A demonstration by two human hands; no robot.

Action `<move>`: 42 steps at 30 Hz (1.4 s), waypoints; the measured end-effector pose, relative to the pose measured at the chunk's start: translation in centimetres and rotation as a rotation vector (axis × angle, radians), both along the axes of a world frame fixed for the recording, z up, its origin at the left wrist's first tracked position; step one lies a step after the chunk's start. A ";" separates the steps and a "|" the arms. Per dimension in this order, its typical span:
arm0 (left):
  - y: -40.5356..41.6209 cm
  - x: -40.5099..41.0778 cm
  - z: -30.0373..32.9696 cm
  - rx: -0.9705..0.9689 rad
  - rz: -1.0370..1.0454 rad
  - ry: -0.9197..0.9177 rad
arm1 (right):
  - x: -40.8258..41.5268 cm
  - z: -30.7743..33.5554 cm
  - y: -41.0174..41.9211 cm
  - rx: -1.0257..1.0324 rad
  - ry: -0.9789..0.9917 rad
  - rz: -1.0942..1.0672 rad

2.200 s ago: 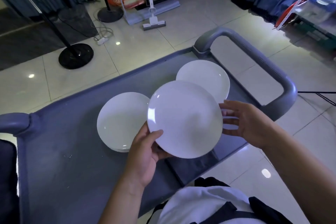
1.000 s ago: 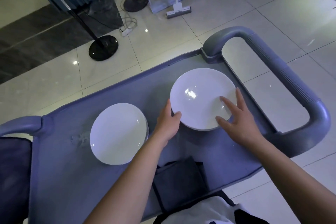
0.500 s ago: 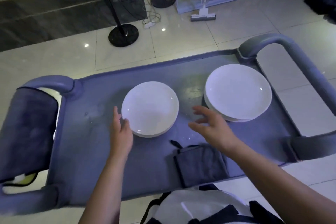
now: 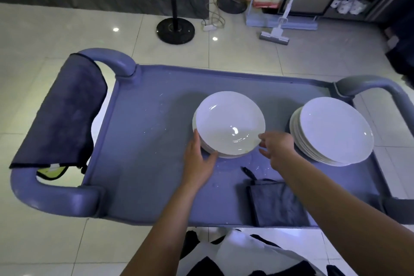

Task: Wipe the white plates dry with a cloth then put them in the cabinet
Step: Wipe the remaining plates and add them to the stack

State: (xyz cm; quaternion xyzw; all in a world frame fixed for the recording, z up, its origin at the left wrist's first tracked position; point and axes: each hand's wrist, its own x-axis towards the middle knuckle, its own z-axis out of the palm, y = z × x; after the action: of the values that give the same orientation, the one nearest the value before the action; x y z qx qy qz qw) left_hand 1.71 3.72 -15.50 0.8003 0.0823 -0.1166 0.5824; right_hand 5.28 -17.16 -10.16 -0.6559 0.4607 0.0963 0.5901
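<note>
Pale glossy floor tiles surround the blue-grey plastic service cart (image 4: 143,141) you stand at, its flat top serving as your worktop. Two stacks of round white ceramic plates sit on it: the middle stack (image 4: 229,122) near the centre, and the taller right-hand stack (image 4: 333,132) by the right edge. Water drops glint on the top plate of the middle stack, so it looks yet to be wiped.

Your left hand (image 4: 198,161) lies at the stack's near-left rim, fingers straight along the edge and thumb spread under the near side, touching but not closed round it. Your right hand (image 4: 276,148) sits at the near-right rim, fingers loosely spread, fingertips at or just beside the edge; whether they touch cannot be told.

So the plate lies straight ahead of both grips, between them, with your left hand the better seated. A dark folded cloth (image 4: 276,203) rests at the near edge, just behind your right wrist, so that hand is nearer for fetching it. Another dark towel (image 4: 62,116) hangs over the left handle.
</note>
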 end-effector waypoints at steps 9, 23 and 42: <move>0.6 0.5 0.5 -0.146 -0.030 -0.037 | 0.0 1.4 1.2 0.153 -0.026 -0.136; 2.1 0.5 3.4 -0.314 0.010 0.164 | 1.1 10.3 9.7 -0.125 -0.484 0.290; 8.2 1.7 9.5 -0.849 -0.364 0.200 | -2.4 11.1 -4.7 0.294 -0.414 0.557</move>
State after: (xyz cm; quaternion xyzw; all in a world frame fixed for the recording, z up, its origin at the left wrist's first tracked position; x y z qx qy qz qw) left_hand 3.36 11.90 -6.04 0.4778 -0.0584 -0.3167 0.8173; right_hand 2.83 -21.87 0.99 -0.6700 0.1170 0.1836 0.7097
